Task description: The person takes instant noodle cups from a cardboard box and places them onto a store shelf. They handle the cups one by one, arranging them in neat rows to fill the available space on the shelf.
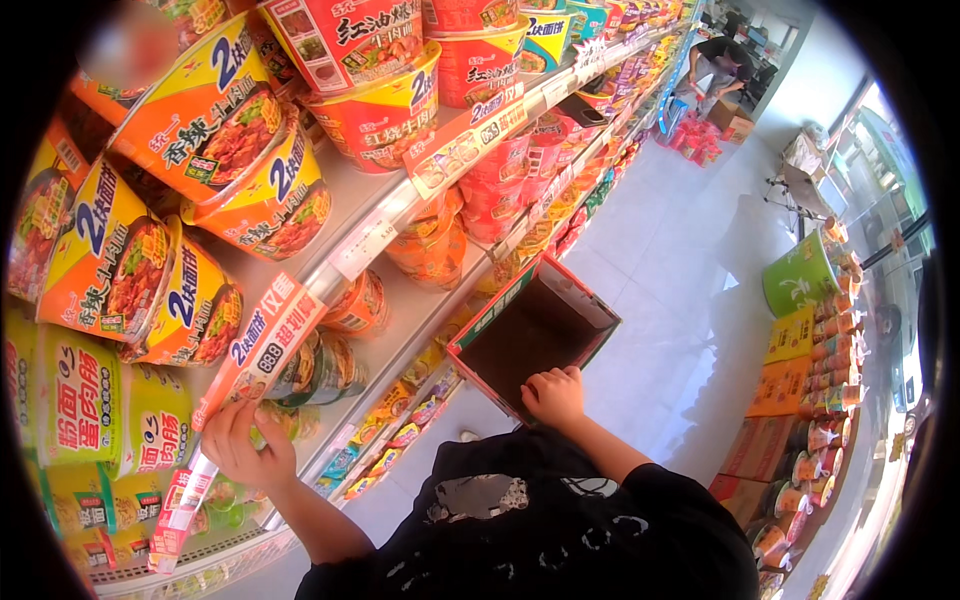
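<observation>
My left hand (pixel 247 444) touches the shelf edge at the lower end of an orange promotional price strip (pixel 259 349); whether its fingers grip the strip is unclear. My right hand (pixel 553 395) grips the near rim of an open cardboard box (pixel 536 330), red and green outside, with a dark interior where no goods show. Above my left hand, orange and yellow instant noodle bowls (pixel 199 142) are stacked on the upper shelf. Green packaged noodle tubs (pixel 82 401) stand to the left of that hand. A white price label (pixel 363 246) sits farther along the shelf edge.
Lower shelves hold noodle cups (pixel 427 251) and snack packs. A person (pixel 716 67) bends near a brown carton (pixel 731 121) and red packages at the aisle's far end. Along the window at right stand stacked cartons (pixel 784 382), many cups and a large green tub (pixel 799 276).
</observation>
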The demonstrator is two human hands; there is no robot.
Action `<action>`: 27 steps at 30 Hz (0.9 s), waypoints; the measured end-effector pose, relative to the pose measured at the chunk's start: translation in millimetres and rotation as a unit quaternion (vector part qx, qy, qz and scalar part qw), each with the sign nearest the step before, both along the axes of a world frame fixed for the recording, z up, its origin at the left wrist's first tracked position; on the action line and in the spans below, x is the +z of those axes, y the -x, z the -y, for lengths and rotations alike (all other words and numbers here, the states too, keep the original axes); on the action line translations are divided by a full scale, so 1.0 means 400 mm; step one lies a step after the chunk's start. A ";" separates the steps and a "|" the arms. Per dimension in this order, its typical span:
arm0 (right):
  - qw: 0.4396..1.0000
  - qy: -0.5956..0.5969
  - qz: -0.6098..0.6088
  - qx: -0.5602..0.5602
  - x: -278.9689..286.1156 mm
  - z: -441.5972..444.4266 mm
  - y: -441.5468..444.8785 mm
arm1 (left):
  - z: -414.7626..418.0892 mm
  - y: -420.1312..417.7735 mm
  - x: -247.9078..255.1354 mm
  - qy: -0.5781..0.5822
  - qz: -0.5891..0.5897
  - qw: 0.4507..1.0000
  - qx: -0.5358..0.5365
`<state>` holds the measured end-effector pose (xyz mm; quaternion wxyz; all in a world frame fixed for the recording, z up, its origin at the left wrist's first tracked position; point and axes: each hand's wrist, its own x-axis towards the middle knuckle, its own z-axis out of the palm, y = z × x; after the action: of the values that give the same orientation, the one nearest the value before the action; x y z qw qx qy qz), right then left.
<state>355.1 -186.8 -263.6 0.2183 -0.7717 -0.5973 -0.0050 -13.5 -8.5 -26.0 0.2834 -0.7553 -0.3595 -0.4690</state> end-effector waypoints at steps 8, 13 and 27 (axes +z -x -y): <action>0.972 -0.006 -0.192 0.139 0.047 0.006 -0.168 | 0.129 -0.171 -0.133 0.147 0.179 0.963 -0.141; 0.986 -0.096 -0.128 0.044 0.059 -0.010 -0.402 | 0.216 -0.463 -0.351 0.420 0.068 0.902 -0.072; 0.950 0.108 -0.275 0.098 -0.091 -0.088 -0.590 | 0.385 -0.658 -0.656 0.643 0.129 0.751 0.076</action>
<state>591.1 -151.5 -300.0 0.2889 -0.6996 -0.5840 0.2932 249.9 -162.5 -288.2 -0.2841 -0.6617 -0.6653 -0.1970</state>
